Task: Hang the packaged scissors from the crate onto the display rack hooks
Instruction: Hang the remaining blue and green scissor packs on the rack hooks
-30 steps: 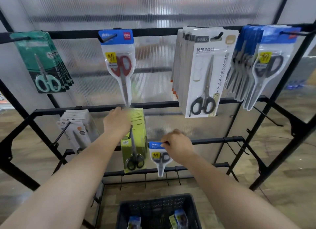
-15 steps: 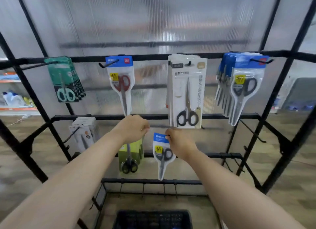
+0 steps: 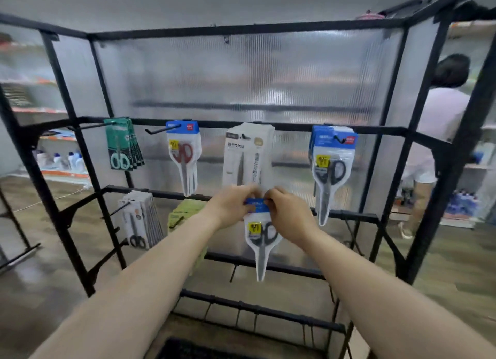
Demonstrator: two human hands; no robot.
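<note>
While in left hand [image 3: 230,206], right hand [image 3: 290,214], scissors pack [image 3: 261,242] before white packs [image 3: 247,154].

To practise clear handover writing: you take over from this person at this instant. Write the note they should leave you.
Left grip: pinches the blue header of the scissors pack from its left side.
Right grip: pinches the same header from the right.
The pack hangs upright before the middle rail of the rack; any hook behind the hands is hidden.
Done: green packs, red-handled pack, white packs and black-handled packs hang on the top rail.
To do: seat this pack on a hook, then fetch more from the crate, barely visible at the bottom edge.
</note>
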